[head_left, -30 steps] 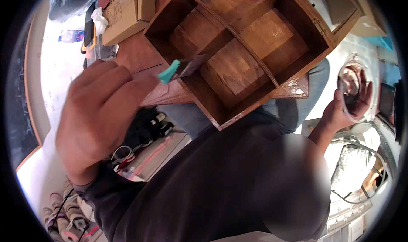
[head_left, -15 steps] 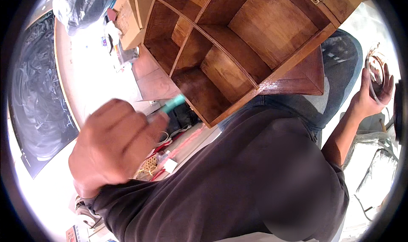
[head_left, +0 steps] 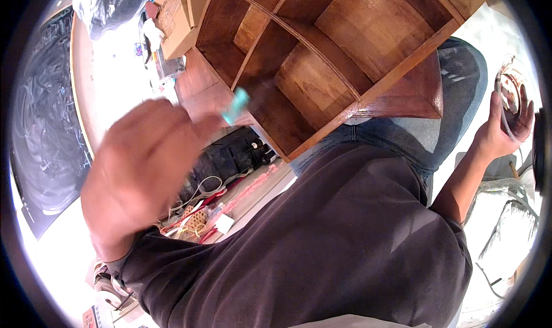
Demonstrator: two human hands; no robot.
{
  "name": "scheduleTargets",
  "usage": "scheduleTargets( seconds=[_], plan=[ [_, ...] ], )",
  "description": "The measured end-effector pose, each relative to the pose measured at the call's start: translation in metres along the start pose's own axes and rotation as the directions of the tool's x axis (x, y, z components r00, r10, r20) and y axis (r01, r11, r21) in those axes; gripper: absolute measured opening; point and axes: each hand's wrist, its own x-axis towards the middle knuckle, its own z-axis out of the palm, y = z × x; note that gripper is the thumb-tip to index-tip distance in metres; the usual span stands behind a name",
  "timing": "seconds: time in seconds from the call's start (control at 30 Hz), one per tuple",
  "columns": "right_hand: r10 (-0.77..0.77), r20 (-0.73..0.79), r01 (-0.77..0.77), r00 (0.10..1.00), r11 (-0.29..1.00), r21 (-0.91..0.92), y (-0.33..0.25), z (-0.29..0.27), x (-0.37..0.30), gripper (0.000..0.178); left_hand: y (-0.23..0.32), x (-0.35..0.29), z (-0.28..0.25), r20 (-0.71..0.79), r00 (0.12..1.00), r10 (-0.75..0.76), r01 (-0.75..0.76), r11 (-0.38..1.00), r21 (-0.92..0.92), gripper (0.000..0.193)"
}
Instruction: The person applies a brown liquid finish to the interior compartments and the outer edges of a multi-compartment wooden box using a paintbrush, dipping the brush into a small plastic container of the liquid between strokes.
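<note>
My left hand (head_left: pixel 141 167) is closed and smeared by motion. From its fingertips sticks a short teal piece (head_left: pixel 235 106), whose kind I cannot make out, beside the near left edge of a wooden compartment box (head_left: pixel 397 80). This brown box is tilted with its open side facing me, its inside split by thin dividers. Out at the far right, my right hand (head_left: pixel 506 129) has its fingers curled round a round, thin-rimmed, coppery thing (head_left: pixel 510 98), perhaps a bowl or cup; its contents are unclear.
A brown wooden panel (head_left: pixel 402 98) lies under the box, over my jeans. Cardboard boxes (head_left: pixel 172 23) and a clear plastic bag (head_left: pixel 109 8) are at the upper left, a dark scribbled board (head_left: pixel 46 138) at the far left. A black bag (head_left: pixel 221 155) and cords lie below.
My left hand has moved slightly up and left. The teal piece has risen along the box's edge and turned more upright. My right hand stays about where it was.
</note>
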Motion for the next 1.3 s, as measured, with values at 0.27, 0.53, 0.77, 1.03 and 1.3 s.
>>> scheduleTargets(
  seconds=[0.27, 0.53, 0.77, 1.03, 1.3],
  plan=[
    [0.0, -0.015, 0.0, 1.0, 1.0, -0.012, -0.009, -0.004, -0.005, 0.066, -0.005, 0.019, -0.005, 0.095, 0.994, 0.055, -0.012, 0.916, -0.401, 0.021],
    [0.02, -0.024, -0.021, 1.0, 0.999, -0.028, -0.007, -0.009, -0.007, 0.076, 0.003, 0.032, -0.011, 0.139, 0.989, 0.049, -0.003, 0.951, -0.308, 0.02],
    [0.009, -0.012, -0.009, 1.0, 1.0, -0.025, 0.001, -0.015, -0.008, 0.063, -0.028, 0.025, -0.007, 0.091, 0.995, -0.032, 0.054, 0.967, -0.248, 0.025],
    [0.042, 0.04, -0.043, 0.998, 0.999, 0.032, 0.003, -0.017, 0.0, 0.068, 0.003, 0.013, -0.014, 0.088, 0.993, -0.081, 0.101, 0.959, -0.265, 0.02],
    [0.05, 0.055, -0.045, 0.997, 0.995, -0.088, 0.012, -0.033, 0.005, 0.063, 0.015, 0.012, -0.008, 0.083, 0.996, -0.026, 0.061, 0.891, -0.449, 0.018]
  ],
)
